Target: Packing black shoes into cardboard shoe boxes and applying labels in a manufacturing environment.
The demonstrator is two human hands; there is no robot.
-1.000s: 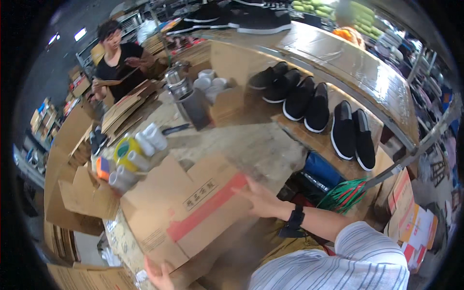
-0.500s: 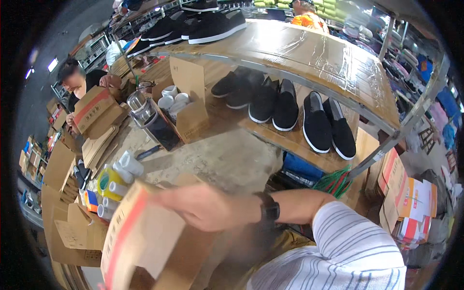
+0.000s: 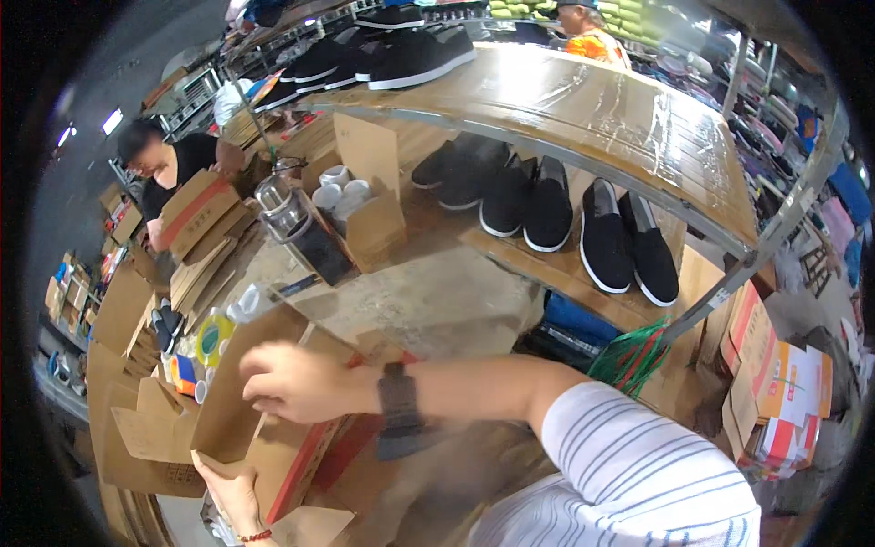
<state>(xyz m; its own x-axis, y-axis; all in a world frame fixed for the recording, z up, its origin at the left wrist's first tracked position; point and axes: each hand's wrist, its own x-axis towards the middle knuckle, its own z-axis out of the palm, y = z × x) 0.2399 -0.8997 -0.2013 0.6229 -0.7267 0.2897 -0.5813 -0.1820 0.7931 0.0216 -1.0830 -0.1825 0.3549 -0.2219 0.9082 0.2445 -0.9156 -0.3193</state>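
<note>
An open cardboard box [image 3: 290, 460] with a red stripe stands tilted in front of me at the lower left. My left hand [image 3: 235, 501], with a red bead bracelet, grips its near left edge; the fingers are partly hidden. Over the box's opening is my right hand [image 3: 296, 383], slightly blurred, its fingers loosely bent and apart with nothing seen in them. A dark watch [image 3: 398, 401] is on that wrist. Beyond the box lie a yellow tape roll [image 3: 213, 335], white rolls and a blue-and-orange item [image 3: 183, 375].
Black cloth shoes [image 3: 605, 235] stand under a wooden shelf [image 3: 583, 91], with more on top. A steel flask [image 3: 281, 208] is beside a carton of white rolls [image 3: 375, 228]. At left a co-worker [image 3: 178, 169] handles a box. Flat cartons [image 3: 752, 356] are stacked at right.
The box has turned, so its opening now shows. My right hand has left the box's edge and moved left over the opening. My left hand has come into view at the box.
</note>
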